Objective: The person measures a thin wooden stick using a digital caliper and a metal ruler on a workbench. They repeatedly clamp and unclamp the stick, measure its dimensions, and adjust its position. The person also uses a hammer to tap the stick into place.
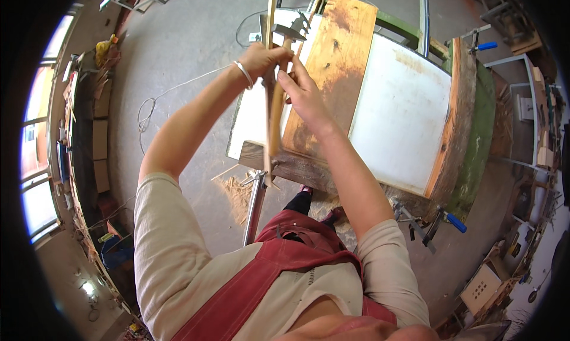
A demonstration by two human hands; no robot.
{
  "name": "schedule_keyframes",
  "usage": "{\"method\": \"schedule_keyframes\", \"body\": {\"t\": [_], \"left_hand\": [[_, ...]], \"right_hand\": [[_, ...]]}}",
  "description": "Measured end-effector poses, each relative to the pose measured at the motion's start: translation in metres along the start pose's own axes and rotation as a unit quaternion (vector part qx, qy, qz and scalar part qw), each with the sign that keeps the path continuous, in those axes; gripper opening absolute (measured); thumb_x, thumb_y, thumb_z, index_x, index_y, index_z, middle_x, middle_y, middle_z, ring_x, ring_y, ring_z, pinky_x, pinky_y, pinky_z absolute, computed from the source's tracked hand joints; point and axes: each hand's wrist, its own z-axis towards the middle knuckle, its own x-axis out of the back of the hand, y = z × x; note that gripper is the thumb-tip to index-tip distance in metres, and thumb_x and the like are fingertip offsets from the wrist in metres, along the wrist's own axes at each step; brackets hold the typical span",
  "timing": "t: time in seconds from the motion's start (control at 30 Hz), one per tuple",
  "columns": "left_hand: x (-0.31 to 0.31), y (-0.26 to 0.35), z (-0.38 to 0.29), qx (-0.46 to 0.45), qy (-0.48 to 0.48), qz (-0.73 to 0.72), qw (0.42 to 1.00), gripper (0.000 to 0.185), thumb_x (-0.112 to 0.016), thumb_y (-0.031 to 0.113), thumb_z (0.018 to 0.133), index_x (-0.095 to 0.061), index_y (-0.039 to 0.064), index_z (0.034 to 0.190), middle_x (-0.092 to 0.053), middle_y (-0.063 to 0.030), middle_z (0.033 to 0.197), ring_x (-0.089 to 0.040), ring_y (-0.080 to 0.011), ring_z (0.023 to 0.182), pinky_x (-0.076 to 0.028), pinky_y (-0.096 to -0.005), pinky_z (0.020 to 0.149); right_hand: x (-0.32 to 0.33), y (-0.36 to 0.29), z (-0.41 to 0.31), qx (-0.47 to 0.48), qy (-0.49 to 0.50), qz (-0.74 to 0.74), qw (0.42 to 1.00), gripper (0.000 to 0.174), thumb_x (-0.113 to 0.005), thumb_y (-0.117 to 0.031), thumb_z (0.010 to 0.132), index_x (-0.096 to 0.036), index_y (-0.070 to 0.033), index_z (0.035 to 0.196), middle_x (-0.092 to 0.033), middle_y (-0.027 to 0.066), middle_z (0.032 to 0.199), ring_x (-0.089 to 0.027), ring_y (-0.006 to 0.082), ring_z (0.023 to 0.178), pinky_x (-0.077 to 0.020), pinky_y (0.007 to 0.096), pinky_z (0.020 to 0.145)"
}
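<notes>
My left hand [262, 61], with a pale bangle at its wrist, grips a bundle of tools and a long thin wooden strip [270, 15]. In the bundle are a hammer [288, 32] with its head up and a wooden handle, and a metal caliper [301, 23] behind the hammer head. My right hand [302, 89] is just to the right, its fingers at the hammer's handle; whether they close on it cannot be told. Beneath lies a stained wooden board [343, 47] across a white panel [396, 113] on the workbench.
A thick timber [307, 169] forms the bench's near edge. Blue-handled clamps [455, 223] sit at its near right corner, and another clamp [486, 46] at the far right. Wood shavings [240, 196] and a cable [153, 102] lie on the floor. Cluttered shelves line both sides.
</notes>
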Motion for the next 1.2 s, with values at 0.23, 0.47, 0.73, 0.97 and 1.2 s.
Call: {"method": "schedule_keyframes", "body": {"t": [0.23, 0.47, 0.73, 0.97, 1.2], "left_hand": [[0.015, 0.001, 0.053, 0.080, 0.084, 0.301, 0.947, 0.043, -0.080, 0.043, 0.080, -0.070, 0.002, 0.069, -0.063, -0.0083, 0.066, -0.055, -0.0160, 0.051, -0.041, -0.0335, 0.046], [0.025, -0.081, 0.079, 0.016, 0.054, 0.190, 0.980, 0.042, -0.088, 0.040, 0.076, -0.074, 0.001, 0.082, -0.067, -0.0045, 0.073, -0.060, -0.0150, 0.062, -0.045, -0.0335, 0.054], [0.015, -0.113, 0.074, 0.077, 0.040, 0.076, 0.993, 0.045, -0.089, 0.039, 0.077, -0.074, 0.000, 0.094, -0.070, -0.0038, 0.082, -0.062, -0.0128, 0.072, -0.049, -0.0309, 0.064], [0.019, -0.125, 0.075, 0.044, 0.120, 0.187, 0.974, 0.058, -0.085, 0.045, 0.080, -0.069, -0.005, 0.105, -0.072, -0.0136, 0.094, -0.067, -0.0211, 0.083, -0.054, -0.0348, 0.076], [-0.001, -0.134, 0.067, -0.059, 0.254, 0.383, 0.886, 0.062, -0.070, 0.045, 0.090, -0.062, -0.006, 0.125, -0.056, -0.0288, 0.128, -0.055, -0.0411, 0.117, -0.045, -0.0439, 0.104]], "right_hand": [[0.089, 0.114, -0.095, 0.033, 0.126, -0.502, 0.855, 0.050, -0.069, -0.020, 0.091, -0.054, 0.000, 0.134, -0.059, 0.0212, 0.120, -0.058, 0.0381, 0.114, -0.0491, 0.0473, 0.094], [0.130, 0.175, -0.172, 0.016, 0.146, -0.581, 0.801, 0.025, -0.070, -0.014, 0.085, -0.057, -0.005, 0.104, -0.061, 0.0140, 0.093, -0.060, 0.0355, 0.090, -0.0483, 0.0486, 0.078], [0.124, 0.171, -0.173, 0.022, 0.203, -0.550, 0.810, 0.016, -0.068, -0.009, 0.081, -0.054, -0.006, 0.088, -0.059, 0.0132, 0.084, -0.059, 0.0370, 0.081, -0.0455, 0.0506, 0.073], [0.125, 0.171, -0.177, 0.010, 0.189, -0.556, 0.810, 0.017, -0.069, -0.011, 0.081, -0.055, -0.006, 0.090, -0.060, 0.0126, 0.086, -0.059, 0.0363, 0.085, -0.0459, 0.0498, 0.074], [0.130, 0.166, -0.173, -0.046, 0.173, -0.530, 0.829, 0.021, -0.070, -0.013, 0.082, -0.057, -0.006, 0.097, -0.060, 0.0126, 0.087, -0.059, 0.0363, 0.087, -0.0465, 0.0499, 0.075]]}}
